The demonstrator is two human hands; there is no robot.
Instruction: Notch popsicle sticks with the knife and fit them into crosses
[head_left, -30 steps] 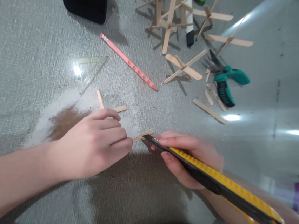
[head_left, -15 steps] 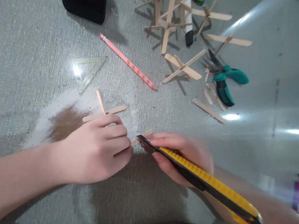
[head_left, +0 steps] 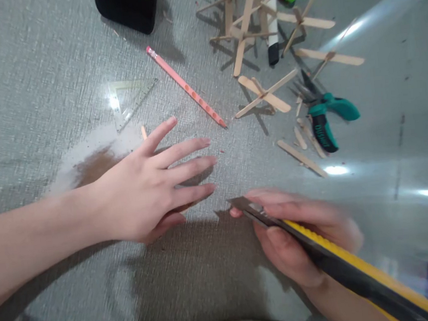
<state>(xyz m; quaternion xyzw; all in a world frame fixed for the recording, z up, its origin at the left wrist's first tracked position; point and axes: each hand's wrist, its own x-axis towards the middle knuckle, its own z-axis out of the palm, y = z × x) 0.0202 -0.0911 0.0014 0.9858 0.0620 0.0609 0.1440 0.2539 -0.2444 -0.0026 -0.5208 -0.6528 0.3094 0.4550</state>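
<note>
My left hand [head_left: 152, 191] is stretched palm down over the grey tabletop, its fingers spread. Beneath it lie joined craft sticks [head_left: 143, 133], mostly hidden, with just one tip showing past the thumb side. A sliver of pale wood shows by its lowest fingertips. To the right, my right hand [head_left: 318, 216] grips a yellow and black utility knife [head_left: 344, 256]. The blade is out and points left toward my left fingers, with a gap between them.
Several crossed craft-stick pieces [head_left: 264, 94] stand at the upper right, around a white marker [head_left: 271, 29]. Teal-handled pliers [head_left: 323, 114] lie beside wood offcuts [head_left: 301, 158]. A pink pencil [head_left: 188, 88], a clear set square [head_left: 132, 100] and a black object [head_left: 127, 7] are farther back.
My left hand has opened from a closed grip and spread over the joined sticks. My right hand has drawn back to the right with the utility knife, away from the small stick.
</note>
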